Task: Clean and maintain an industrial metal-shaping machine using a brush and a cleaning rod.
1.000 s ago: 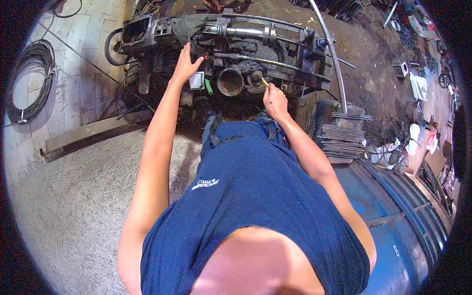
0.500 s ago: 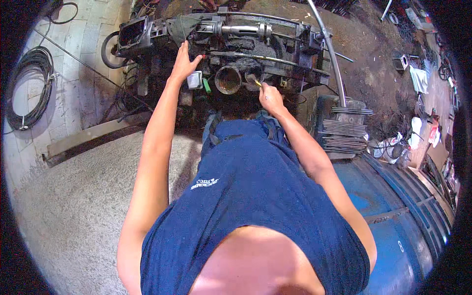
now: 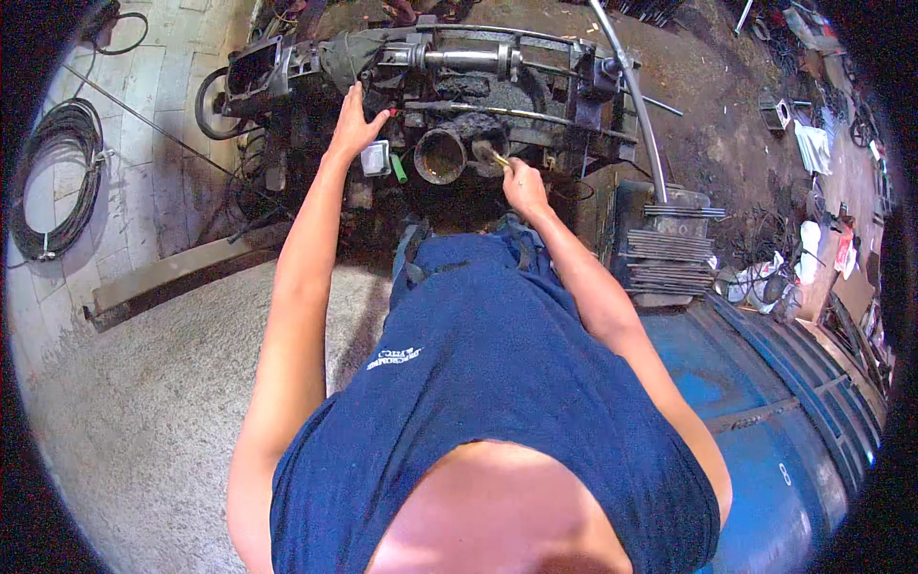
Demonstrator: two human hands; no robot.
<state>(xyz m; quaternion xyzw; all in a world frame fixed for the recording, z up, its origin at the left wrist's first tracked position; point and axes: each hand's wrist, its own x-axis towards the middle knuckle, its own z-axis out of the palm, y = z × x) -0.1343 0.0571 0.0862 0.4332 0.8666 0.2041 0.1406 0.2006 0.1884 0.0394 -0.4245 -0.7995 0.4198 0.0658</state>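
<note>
My right hand (image 3: 524, 187) is closed around the short, yellowish handle of a brush (image 3: 501, 161). Its greyish head points away from me, beside a round, open can (image 3: 441, 177) with a rusty inside. My left hand (image 3: 355, 129) lies with fingers stretched out against the dark, greasy machine (image 3: 467, 59), a frame with a bright shaft and long bars. Below that hand are a small white tub (image 3: 376, 159) and a green strip-like piece (image 3: 398, 169). What the brush head touches is too dark to tell.
A slanted metal pole (image 3: 647, 124) rises at the right by a stack of thin metal rods (image 3: 671, 251). A large blue metal body (image 3: 755, 411) fills the lower right. At the left a coiled black cable (image 3: 91, 182) leans on the pale wall. Scraps litter the far right floor.
The brush in my right hand has shifted slightly, and more of its head shows. My left hand stays against the machine. The whole view has moved a little.
</note>
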